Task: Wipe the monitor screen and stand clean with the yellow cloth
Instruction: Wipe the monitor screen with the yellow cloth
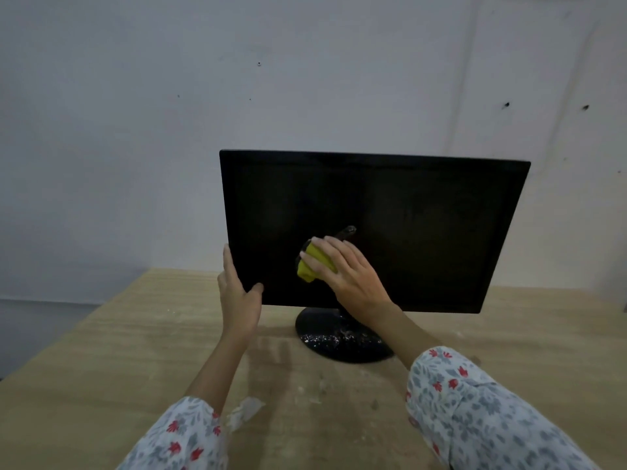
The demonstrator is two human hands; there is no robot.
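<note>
A black monitor [424, 215] stands on a wooden table, its dark screen facing me. Its round black stand [325, 340] is speckled with dust and crumbs. My right hand [346, 273] presses a bunched yellow cloth [310, 266] against the lower left part of the screen, fingers spread over it. My left hand [237, 293] grips the monitor's lower left edge, thumb on the front bezel and fingers behind.
The wooden table [118, 351] carries scattered white flecks and a crumpled white scrap [244, 410] near my left sleeve. A pale wall stands close behind the monitor. The table's left edge drops off to a dark floor.
</note>
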